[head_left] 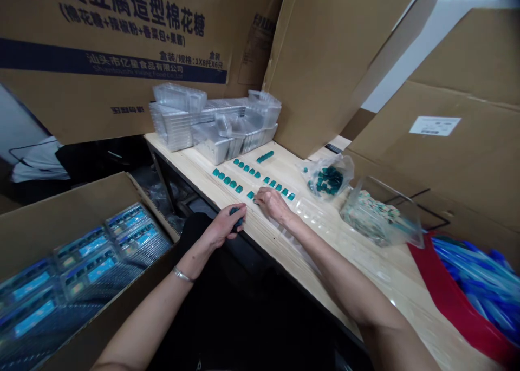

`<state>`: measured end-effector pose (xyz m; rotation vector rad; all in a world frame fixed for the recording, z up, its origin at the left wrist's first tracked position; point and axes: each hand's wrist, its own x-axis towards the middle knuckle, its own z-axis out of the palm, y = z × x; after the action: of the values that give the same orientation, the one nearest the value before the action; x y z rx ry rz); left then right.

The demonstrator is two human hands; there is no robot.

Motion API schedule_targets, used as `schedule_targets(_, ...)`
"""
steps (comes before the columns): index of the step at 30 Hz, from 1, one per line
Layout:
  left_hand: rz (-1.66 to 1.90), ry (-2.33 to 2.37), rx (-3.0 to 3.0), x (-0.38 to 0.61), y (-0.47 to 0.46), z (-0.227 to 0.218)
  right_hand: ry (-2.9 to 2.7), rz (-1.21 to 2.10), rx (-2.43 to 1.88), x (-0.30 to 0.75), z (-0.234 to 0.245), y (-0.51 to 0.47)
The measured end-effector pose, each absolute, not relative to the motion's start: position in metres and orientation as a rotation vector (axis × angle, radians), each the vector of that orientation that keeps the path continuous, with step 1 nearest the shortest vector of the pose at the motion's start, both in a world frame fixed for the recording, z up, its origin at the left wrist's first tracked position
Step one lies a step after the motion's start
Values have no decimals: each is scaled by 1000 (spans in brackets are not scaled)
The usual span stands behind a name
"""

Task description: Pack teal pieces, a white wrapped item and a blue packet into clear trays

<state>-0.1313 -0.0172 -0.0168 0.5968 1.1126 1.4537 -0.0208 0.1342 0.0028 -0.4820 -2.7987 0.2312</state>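
My left hand [219, 229], at the front edge of the table, is closed around several dark teal pieces [234, 213]. Over the table my right hand [271, 202] pinches at the end of a row, beside a small teal block [251, 195]; what lies between its fingertips is mostly hidden. Other teal blocks [227, 180] stand in spaced rows on or in clear plastic trays [314, 214]. Further back, a short line of touching blocks [265, 156] lies on the wood. A clear bag [345, 169] of dark teal pieces sits to the right.
Clear plastic trays [170, 130] are stacked at the table's back left. A clear tub [412, 227] of pale pieces and a red-rimmed container [439, 284] of blue packets stand right. An open carton [134, 182] with packed boxes is at left. Big cartons [325, 62] wall the back.
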Motion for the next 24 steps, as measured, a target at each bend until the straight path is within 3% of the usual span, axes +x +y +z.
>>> schedule_targets(7, 1552, 803, 406, -132, -18, -14, -2742, 318, -499, -15, 1, 135)
schedule_targets(14, 1582, 765, 385, -125, -17, -9, -2499, 746, -362, 4, 26, 96)
schedule_targets(17, 1579, 762, 412, -118, -14, -4, -2485, 740, -278, 8, 30, 80)
schedule_targets(24, 1540, 790, 479, -108, -11, 1, -2237, 892, -617, 23, 28, 87)
